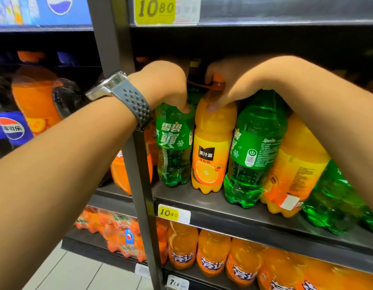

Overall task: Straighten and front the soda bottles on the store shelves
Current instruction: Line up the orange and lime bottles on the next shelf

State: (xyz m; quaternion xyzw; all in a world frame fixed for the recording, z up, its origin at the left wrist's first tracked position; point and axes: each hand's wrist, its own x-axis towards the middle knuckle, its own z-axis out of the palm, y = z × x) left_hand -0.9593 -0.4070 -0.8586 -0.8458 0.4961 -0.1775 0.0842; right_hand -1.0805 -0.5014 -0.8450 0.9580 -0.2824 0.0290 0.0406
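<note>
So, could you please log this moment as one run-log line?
left hand: on green bottle | right hand: gripping orange bottle neck | middle shelf

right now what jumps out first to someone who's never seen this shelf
Two bare arms reach into the middle shelf: the left hand, a grey watch on its wrist, grips the top of a green Sprite bottle, and the right hand holds the neck of the orange juice bottle beside it. Yellow 10.80 price tags mark the shelf edges.

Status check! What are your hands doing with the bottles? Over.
Left hand gripping green bottle top. Right hand gripping orange bottle neck. Both upright on shelf. Nothing blocking.
</note>
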